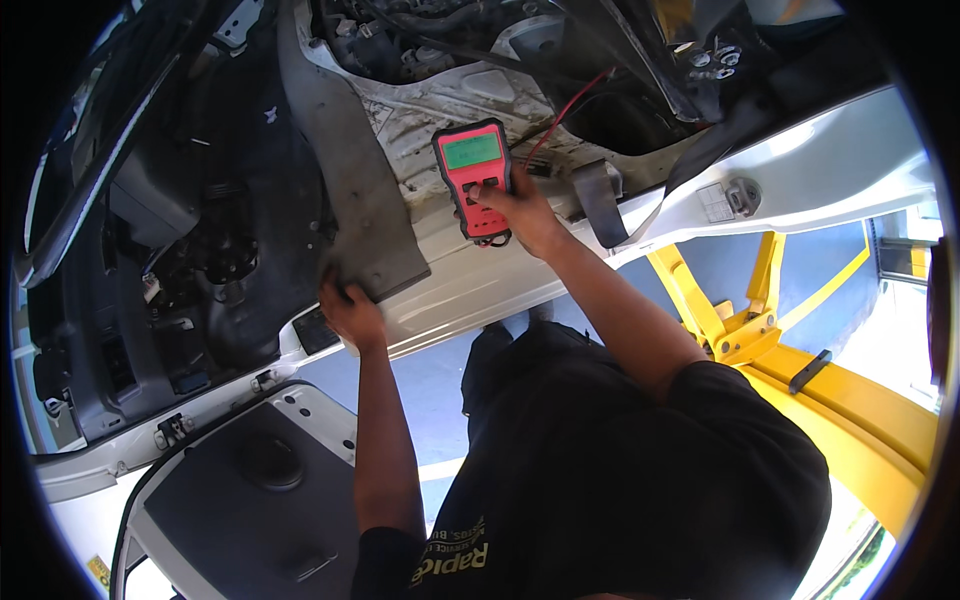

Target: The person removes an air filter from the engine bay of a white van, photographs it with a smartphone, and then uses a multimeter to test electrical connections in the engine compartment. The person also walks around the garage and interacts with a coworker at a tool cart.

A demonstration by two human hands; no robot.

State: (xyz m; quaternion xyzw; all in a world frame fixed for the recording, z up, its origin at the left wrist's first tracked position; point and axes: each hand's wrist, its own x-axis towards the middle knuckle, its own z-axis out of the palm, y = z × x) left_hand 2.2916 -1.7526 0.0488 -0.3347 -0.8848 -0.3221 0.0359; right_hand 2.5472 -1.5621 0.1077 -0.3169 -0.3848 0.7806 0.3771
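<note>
My right hand holds a red handheld tester with a black rim and a lit green screen, its thumb on the buttons. A red cable runs from near the tester toward the opening in the vehicle floor, and its far end is hard to make out. Dark leads bunch under the tester's lower end. On the white door sill, my left hand rests with thumb and forefinger apart, beside the corner of a folded-back grey floor mat. Its other fingers are partly hidden.
An open door with a dark panel hangs at the lower left. Dark cab interior parts lie to the left. A seat belt strap crosses the sill on the right. Beyond it stands a yellow lift arm.
</note>
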